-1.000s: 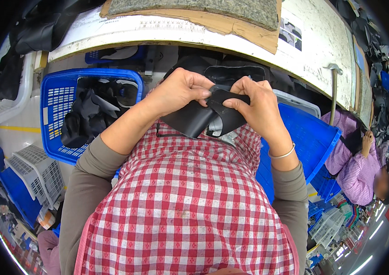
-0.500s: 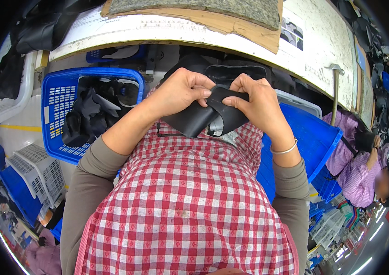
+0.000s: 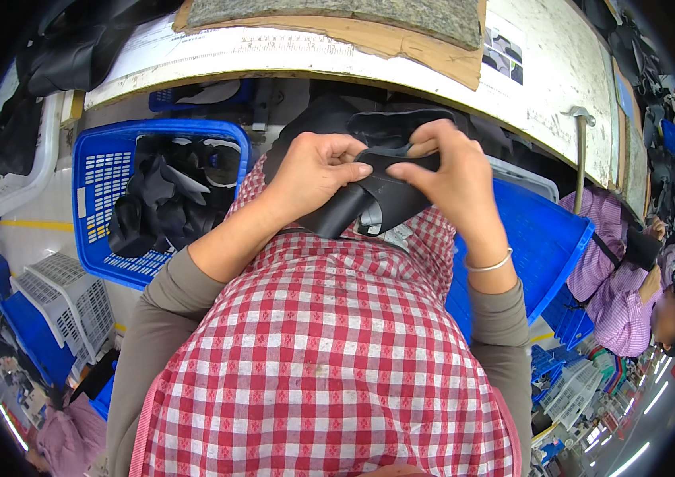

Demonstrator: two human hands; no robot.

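Observation:
Over my lap lies a black leather piece (image 3: pixel 333 208), smooth on its outer face, with a pale lining patch (image 3: pixel 371 216) showing in the middle. My left hand (image 3: pixel 312 173) pinches its upper edge between thumb and fingers. Close beside that pinch, my right hand (image 3: pixel 458 176) grips the same piece, thumb on the near face and fingers curled behind the edge. Part of the piece behind the right fingers is hidden. More dark material (image 3: pixel 401 119) sits just beyond my hands, under the table edge.
A blue basket (image 3: pixel 162 127) with black leather pieces stands at left. The white worktable (image 3: pixel 544 103) spans the far side, bearing a stone slab (image 3: pixel 345 9) and a hammer (image 3: pixel 581 119). A blue bin (image 3: pixel 512 246) is at right; a co-worker (image 3: pixel 604 262) sits beyond it.
My right fingers have lifted and shifted slightly along the edge, its thumb sliding near the left hand. The left hand has lowered a little, still pinching the leather piece.

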